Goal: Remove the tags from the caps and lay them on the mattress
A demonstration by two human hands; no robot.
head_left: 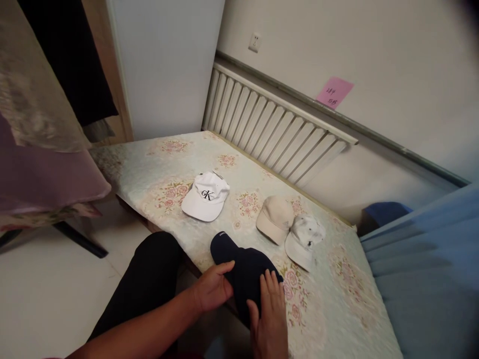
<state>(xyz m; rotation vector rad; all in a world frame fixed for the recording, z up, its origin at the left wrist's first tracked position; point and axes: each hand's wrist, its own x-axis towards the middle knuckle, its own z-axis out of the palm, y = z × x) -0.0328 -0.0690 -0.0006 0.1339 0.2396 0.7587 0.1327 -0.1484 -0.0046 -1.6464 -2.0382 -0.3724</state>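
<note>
A dark navy baseball cap [247, 271] is held tilted at the near edge of the bed, its brim pointing up and left. My left hand [215, 289] grips it at the side near the brim, thumb on top and the other fingers partly hidden under the cap. Around the back of the crown my right hand [270, 309] is cupped, thumb on one side and long fingers against the fabric. Beyond them lie a white cap [207, 195] with black letters, a beige cap [275, 218], and a white cap with a small dark emblem [305, 240], which touches the beige one.
The caps lie on a bed [348, 314] with a pale floral cover. A white radiator [269, 129] runs along the wall behind it. A blue curtain [434, 279] hangs at the right. Clothes [41, 144] hang at the left, and my knee [157, 254] is beside the bed edge.
</note>
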